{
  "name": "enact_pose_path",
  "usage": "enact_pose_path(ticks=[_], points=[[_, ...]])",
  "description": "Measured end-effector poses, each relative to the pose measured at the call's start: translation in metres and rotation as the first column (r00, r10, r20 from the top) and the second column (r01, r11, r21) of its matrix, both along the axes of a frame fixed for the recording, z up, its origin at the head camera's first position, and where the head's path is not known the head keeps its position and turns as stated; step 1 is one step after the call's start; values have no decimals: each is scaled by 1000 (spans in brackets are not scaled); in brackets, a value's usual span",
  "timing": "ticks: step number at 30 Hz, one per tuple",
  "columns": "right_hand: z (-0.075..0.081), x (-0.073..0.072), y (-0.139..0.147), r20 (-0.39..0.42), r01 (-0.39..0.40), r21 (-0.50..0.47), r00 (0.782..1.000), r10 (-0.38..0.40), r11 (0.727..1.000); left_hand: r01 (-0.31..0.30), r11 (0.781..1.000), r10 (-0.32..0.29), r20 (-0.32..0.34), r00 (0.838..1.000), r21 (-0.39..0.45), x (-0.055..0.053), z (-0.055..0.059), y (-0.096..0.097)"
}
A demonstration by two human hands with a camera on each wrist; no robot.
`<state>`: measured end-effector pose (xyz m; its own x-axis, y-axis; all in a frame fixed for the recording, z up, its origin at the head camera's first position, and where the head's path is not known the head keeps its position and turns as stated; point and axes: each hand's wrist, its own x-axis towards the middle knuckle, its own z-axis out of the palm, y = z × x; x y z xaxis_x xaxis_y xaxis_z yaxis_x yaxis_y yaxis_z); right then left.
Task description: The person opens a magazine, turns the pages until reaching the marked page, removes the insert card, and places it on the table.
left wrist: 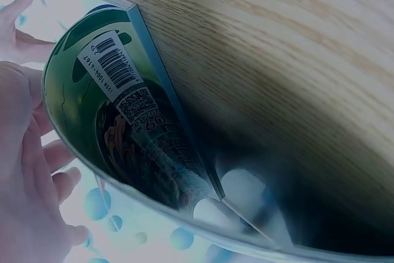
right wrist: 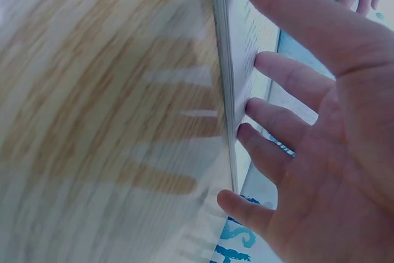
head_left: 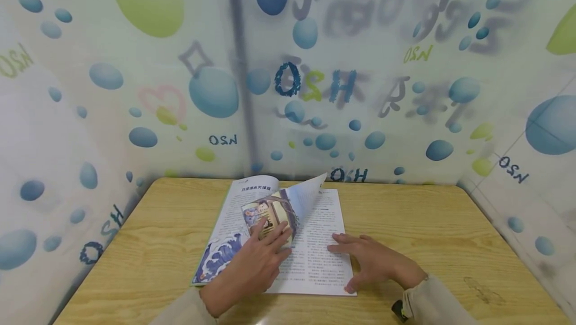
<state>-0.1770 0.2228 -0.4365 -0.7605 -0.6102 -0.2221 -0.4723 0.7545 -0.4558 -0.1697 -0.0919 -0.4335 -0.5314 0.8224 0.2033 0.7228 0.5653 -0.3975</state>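
An open magazine (head_left: 326, 260) lies on the wooden table, its pages covered with small print. One leaf (head_left: 308, 200) stands partly lifted and curls over to the left, showing a coloured picture on its folded side. My left hand (head_left: 258, 260) rests on that leaf near the picture, fingers spread and fairly straight. In the left wrist view a green back cover (left wrist: 80, 100) with a barcode bows up beside the hand. My right hand (head_left: 373, 260) touches the right margin of the right-hand page, thumb near the lower corner; its fingertips (right wrist: 265, 60) meet the page edge.
The wooden table (head_left: 427, 225) extends to both sides of the magazine. Pale curtains (head_left: 288, 130) printed with blue and green drops surround the table at the back and both sides. A dark band (head_left: 398, 311) circles the right wrist.
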Motion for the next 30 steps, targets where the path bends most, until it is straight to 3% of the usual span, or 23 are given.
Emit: enact_pose_path(ticks=[5,10,21,30], points=[[-1,0,0,1,-1,-5,1000,1,1000,-2,1000,1,41,999,31,0,1,0],[0,0,0,-2,0,-7,1000,0,1000,-56,996,48,103,993,67,1,0,-1],[-3,0,1,-18,7,-3,1000,-7,1000,-199,979,182,229,956,52,3,0,-3],[-3,-1,2,-30,-1,-8,1000,0,1000,-225,972,206,221,953,62,7,2,-6]])
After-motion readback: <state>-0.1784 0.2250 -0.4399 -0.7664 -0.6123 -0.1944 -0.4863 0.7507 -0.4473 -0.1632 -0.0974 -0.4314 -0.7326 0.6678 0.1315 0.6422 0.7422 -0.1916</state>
